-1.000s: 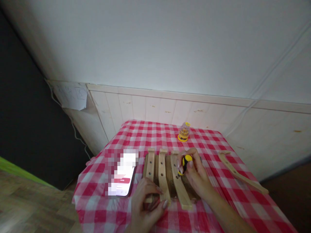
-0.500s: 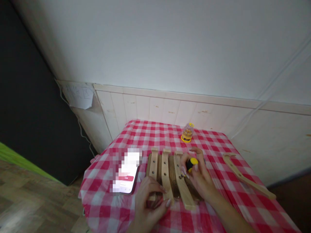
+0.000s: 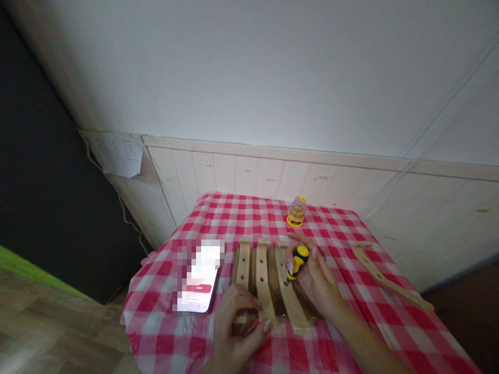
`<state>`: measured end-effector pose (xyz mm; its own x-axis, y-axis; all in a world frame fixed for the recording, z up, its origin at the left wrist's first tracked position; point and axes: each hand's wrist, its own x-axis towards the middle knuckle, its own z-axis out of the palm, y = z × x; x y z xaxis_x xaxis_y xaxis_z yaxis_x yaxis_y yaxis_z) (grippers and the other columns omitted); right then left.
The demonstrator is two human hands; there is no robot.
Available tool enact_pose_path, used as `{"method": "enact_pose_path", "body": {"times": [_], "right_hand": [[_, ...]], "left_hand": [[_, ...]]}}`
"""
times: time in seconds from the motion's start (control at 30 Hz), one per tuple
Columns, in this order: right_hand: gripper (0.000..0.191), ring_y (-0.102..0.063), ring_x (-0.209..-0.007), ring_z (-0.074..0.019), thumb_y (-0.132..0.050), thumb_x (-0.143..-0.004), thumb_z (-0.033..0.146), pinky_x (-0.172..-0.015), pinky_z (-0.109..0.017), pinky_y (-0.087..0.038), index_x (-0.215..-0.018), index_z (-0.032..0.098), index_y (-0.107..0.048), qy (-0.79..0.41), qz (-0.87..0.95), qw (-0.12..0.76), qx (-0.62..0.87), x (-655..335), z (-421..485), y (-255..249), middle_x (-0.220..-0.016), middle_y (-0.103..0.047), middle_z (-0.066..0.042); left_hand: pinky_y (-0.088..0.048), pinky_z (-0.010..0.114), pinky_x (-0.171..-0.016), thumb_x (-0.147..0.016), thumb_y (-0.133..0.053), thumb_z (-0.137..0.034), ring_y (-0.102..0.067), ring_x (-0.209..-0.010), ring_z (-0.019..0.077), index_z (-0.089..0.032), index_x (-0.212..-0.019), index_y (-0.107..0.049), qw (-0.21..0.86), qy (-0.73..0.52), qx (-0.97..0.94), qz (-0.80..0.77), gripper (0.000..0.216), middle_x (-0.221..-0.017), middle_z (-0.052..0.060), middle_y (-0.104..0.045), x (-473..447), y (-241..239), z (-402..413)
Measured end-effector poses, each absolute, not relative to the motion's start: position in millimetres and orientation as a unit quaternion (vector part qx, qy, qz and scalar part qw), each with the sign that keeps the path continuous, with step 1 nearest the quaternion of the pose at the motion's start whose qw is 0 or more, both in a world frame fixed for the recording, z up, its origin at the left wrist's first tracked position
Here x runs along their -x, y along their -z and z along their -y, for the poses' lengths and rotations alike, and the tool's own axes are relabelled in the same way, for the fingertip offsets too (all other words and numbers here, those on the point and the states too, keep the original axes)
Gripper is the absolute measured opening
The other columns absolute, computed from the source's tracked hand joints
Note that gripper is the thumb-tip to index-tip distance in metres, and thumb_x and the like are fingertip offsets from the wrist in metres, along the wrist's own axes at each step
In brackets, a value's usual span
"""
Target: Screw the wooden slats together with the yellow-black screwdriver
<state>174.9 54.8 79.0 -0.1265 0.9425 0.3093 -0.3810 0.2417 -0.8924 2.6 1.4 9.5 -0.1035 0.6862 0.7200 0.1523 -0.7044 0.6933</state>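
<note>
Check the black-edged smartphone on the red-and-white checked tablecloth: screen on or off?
On. The black-edged smartphone lies face up on the red-and-white checked tablecloth, its screen glowing white with a red bar.

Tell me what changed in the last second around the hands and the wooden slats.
The right hand only shifted its fingers on the stubby yellow-and-black screwdriver, tip kept on the rightmost pale wooden slat. Nothing taken or released. The left hand stays holding the middle slat at its near end.
</note>
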Motion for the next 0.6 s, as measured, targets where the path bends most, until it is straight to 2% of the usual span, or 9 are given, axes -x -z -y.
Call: {"method": "enact_pose_path", "body": {"times": [0.13, 0.27, 0.37, 0.5, 0.6], "right_hand": [[0.047, -0.041, -0.058, -0.0173, -0.054, -0.09, 0.072, -0.055, -0.032, -0.041, -0.109, 0.029, -0.06, -0.543, 0.52, 0.61, 0.251, -174.8, -53.3, -76.8, -0.07, -0.047, 0.003], [0.037, -0.037, -0.057, -0.0167, -0.065, -0.09, 0.062, -0.057, -0.031, -0.037, -0.104, 0.03, -0.053, -0.511, 0.561, 0.596, 0.264, -176.2, -50.8, -75.0, -0.065, -0.044, 0.006], [0.032, -0.042, -0.058, -0.0171, -0.062, -0.093, 0.059, -0.058, -0.031, -0.04, -0.094, 0.03, -0.05, -0.518, 0.553, 0.601, 0.255, -176.3, -52.1, -77.4, -0.065, -0.049, 0.006], [0.032, -0.054, -0.066, -0.0191, -0.062, -0.093, 0.06, -0.06, -0.033, -0.046, -0.09, 0.028, -0.057, -0.513, 0.551, 0.608, 0.253, -177.1, -57.1, -76.8, -0.074, -0.058, 0.001], [0.041, -0.056, -0.067, -0.0204, -0.055, -0.094, 0.064, -0.06, -0.034, -0.049, -0.086, 0.025, -0.063, -0.522, 0.545, 0.598, 0.27, -178.8, -58.5, -72.7, -0.072, -0.059, -0.001]], "left_hand": [[-0.052, 0.03, -0.064, -0.093, -0.071, -0.041, -0.064, -0.072, 0.0196, -0.024, -0.092, -0.065, 0.194, -0.668, -0.642, -0.322, 0.019, -0.077, 0.003, -0.067, -2.5, -10.2, -2.7], [-0.051, 0.03, -0.064, -0.093, -0.071, -0.041, -0.064, -0.071, 0.0196, -0.023, -0.092, -0.065, 0.191, -0.671, -0.638, -0.325, 0.019, -0.077, 0.003, -0.067, -3.1, -10.4, -2.4], [-0.051, 0.031, -0.065, -0.093, -0.071, -0.042, -0.064, -0.071, 0.0197, -0.024, -0.091, -0.064, 0.191, -0.671, -0.638, -0.325, 0.02, -0.077, 0.003, -0.067, -3.3, -9.6, -1.8], [-0.051, 0.031, -0.065, -0.093, -0.07, -0.042, -0.064, -0.072, 0.0198, -0.024, -0.092, -0.065, 0.194, -0.669, -0.638, -0.327, 0.019, -0.077, 0.002, -0.066, -3.1, -8.1, -2.1], [-0.052, 0.031, -0.064, -0.092, -0.071, -0.041, -0.065, -0.072, 0.0203, -0.023, -0.093, -0.065, 0.192, -0.671, -0.638, -0.326, 0.019, -0.077, 0.003, -0.067, -3.1, -7.6, -2.5]]}}
